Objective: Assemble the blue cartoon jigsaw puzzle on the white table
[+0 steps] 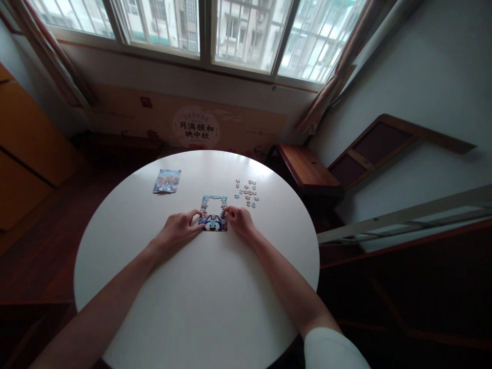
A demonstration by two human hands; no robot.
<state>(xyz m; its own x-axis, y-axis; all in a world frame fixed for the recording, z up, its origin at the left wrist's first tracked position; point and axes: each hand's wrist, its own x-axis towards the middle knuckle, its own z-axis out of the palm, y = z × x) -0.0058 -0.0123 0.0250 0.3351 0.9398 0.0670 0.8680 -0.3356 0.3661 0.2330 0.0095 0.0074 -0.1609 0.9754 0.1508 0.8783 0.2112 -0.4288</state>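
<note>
A partly filled jigsaw puzzle (213,223) lies flat on the white round table, with a blue cartoon face along its near part and a pale, unfilled middle inside a patterned border. My left hand (180,224) grips its left edge, thumb low and curled index finger higher up. At the right edge, my right hand (239,219) has its fingertips pinched together on the border; whether a separate piece is under them is hidden. Several loose puzzle pieces (246,192) are scattered beyond my right hand.
A colourful printed packet (167,181) lies on the table (192,307) at the far left. Beyond the table's right rim stands a wooden bench (309,164). Barred windows (249,36) and a printed banner (230,123) are behind the table.
</note>
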